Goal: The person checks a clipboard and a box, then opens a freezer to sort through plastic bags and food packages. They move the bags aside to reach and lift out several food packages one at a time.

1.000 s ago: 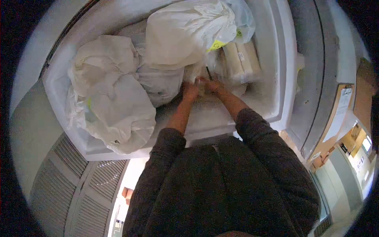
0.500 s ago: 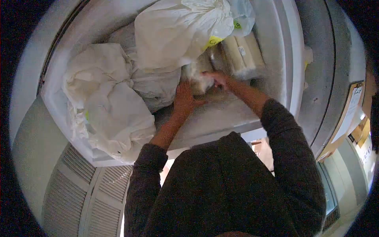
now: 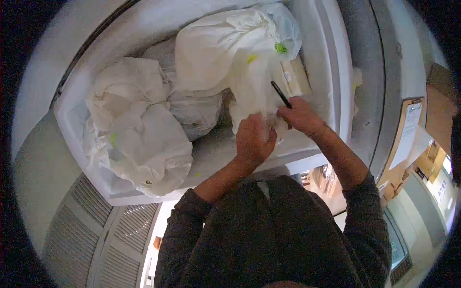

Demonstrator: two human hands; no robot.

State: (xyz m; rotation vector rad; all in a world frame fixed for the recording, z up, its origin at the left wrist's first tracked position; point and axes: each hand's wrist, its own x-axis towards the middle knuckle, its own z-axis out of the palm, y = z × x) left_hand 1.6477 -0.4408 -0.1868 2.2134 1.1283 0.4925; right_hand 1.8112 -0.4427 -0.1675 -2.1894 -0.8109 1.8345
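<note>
My left hand (image 3: 254, 139) is closed on the lower end of a pale, cloudy plastic bag (image 3: 253, 84); what the bag contains is blurred. Close beside it, my right hand (image 3: 303, 116) grips a slim black pen or marker (image 3: 280, 92), its end pointing up and to the left. The right fingertips also meet the bag's edge. Behind the bag sits a big knotted white plastic bag (image 3: 206, 53) with a yellow patch near its lower right. A wrapped cream-coloured package (image 3: 298, 79) with a small label lies to the right, partly covered.
All this is inside an open white chest freezer (image 3: 340, 72). More white plastic bags (image 3: 144, 139) fill its left side. A clipboard (image 3: 406, 132) with paper hangs at the right. Louvred doors (image 3: 79, 235) stand at the lower left.
Both hands have come up and toward me, and to the right, with the cloudy bag between them. The black pen now shows in my right hand.
</note>
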